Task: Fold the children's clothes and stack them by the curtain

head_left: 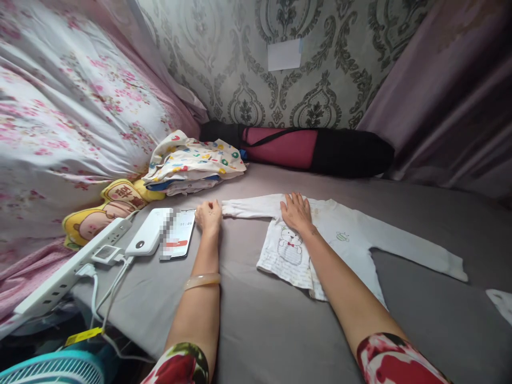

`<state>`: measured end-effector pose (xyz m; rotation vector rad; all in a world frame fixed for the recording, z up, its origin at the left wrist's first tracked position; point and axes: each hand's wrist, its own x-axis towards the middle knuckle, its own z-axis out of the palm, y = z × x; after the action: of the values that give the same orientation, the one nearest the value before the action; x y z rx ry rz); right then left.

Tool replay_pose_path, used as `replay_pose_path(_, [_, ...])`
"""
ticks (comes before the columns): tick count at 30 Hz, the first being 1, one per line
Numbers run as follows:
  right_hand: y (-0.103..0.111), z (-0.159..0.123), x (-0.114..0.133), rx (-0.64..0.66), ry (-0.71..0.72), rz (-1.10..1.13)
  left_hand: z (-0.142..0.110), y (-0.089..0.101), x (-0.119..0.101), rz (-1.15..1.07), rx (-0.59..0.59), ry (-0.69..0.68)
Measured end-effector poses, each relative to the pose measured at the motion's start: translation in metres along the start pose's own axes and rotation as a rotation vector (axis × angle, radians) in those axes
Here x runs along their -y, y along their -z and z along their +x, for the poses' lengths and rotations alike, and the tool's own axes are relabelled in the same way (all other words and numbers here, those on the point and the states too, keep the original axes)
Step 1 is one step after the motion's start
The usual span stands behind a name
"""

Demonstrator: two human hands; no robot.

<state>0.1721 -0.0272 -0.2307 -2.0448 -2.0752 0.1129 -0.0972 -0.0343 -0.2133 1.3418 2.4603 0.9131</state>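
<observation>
A small white long-sleeved shirt [340, 250] lies spread on the grey sheet, with a bear print on its left front and a little green print on the other side. My left hand [208, 216] is closed on the cuff of its left-side sleeve, which is stretched out straight. Flat on the upper left chest of the shirt rests my right hand [296, 210], fingers extended and apart. The other sleeve reaches out to the right. Just left of my left hand is a phone [182, 234] with a lit screen.
Folded clothes [196, 165] are piled at the back left, near a black and pink bag [280, 146] along the wall. A power bank [150, 232], a power strip [76, 266] with cables and a yellow plush pillow [108, 210] line the left edge. A turquoise fan [56, 368] stands below.
</observation>
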Motion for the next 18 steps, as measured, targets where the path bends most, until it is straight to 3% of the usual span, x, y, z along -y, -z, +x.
replay_pose_path(11, [0.001,-0.001,0.002,-0.004,-0.008,-0.022,-0.011,-0.006,-0.009,0.075,0.157,-0.074])
replay_pose_path(18, [0.001,0.001,0.001,0.042,-0.041,-0.011,-0.012,-0.002,-0.004,0.098,0.047,-0.08])
